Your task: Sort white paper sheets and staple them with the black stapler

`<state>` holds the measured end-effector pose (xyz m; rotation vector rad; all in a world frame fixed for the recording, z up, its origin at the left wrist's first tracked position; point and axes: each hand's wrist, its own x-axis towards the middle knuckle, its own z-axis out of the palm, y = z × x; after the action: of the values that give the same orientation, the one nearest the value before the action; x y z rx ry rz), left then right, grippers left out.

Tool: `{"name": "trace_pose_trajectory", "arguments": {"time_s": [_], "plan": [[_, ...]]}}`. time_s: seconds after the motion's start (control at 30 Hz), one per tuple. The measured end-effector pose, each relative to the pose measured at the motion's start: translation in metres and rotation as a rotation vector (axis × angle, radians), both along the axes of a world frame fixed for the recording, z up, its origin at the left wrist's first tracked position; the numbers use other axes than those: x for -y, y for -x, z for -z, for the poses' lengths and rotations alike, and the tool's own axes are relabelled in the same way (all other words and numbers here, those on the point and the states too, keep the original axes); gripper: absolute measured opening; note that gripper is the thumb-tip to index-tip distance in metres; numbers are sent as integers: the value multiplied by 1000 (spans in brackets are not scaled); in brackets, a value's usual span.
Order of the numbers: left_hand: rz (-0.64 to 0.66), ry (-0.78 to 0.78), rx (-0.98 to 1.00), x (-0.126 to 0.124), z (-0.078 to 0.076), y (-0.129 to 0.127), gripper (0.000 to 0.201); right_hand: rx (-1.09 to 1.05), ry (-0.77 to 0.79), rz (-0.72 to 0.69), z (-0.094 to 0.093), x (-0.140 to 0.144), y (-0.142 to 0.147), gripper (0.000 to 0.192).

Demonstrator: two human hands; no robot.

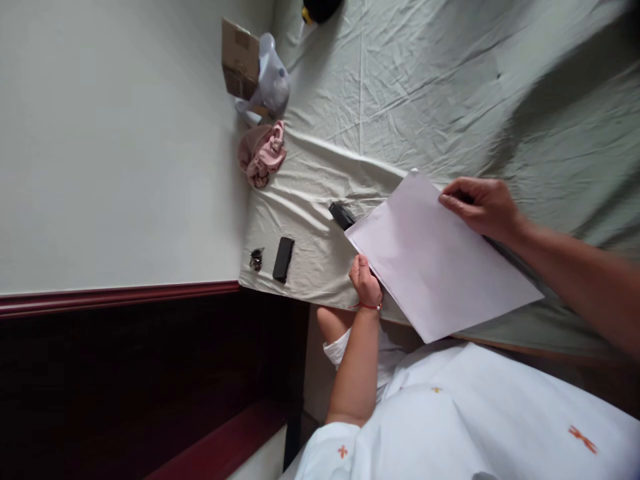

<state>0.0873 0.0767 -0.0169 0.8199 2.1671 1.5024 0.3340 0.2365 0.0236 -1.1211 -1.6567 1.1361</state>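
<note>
Sheets of white paper point(440, 260) are held at an angle over the near edge of the cloth-covered surface. My left hand point(365, 281) is closed on their left edge, and a red string bracelet circles its wrist. At the upper right edge, my right hand point(483, 205) pinches the paper between thumb and fingers. How many sheets there are I cannot tell. Partly hidden behind the paper's left corner lies a black object point(342, 215), its kind unclear.
A pale wrinkled cloth point(390, 87) covers the surface. On its left side lie a black phone point(283, 259), a bunch of keys point(257, 259) and a pink crumpled cloth point(263, 153). Farther back are a cardboard box point(240, 59) and a plastic bag point(274, 79) beside the wall.
</note>
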Motion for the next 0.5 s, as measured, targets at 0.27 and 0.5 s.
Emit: {"name": "trace_pose_trajectory", "arguments": {"time_s": [0.27, 0.5], "plan": [[-24, 11, 47, 0, -3, -1, 51, -10, 32, 15, -1, 1, 0, 29], [-4, -8, 46, 0, -3, -1, 52, -39, 18, 22, 0, 1, 3, 27]]}}
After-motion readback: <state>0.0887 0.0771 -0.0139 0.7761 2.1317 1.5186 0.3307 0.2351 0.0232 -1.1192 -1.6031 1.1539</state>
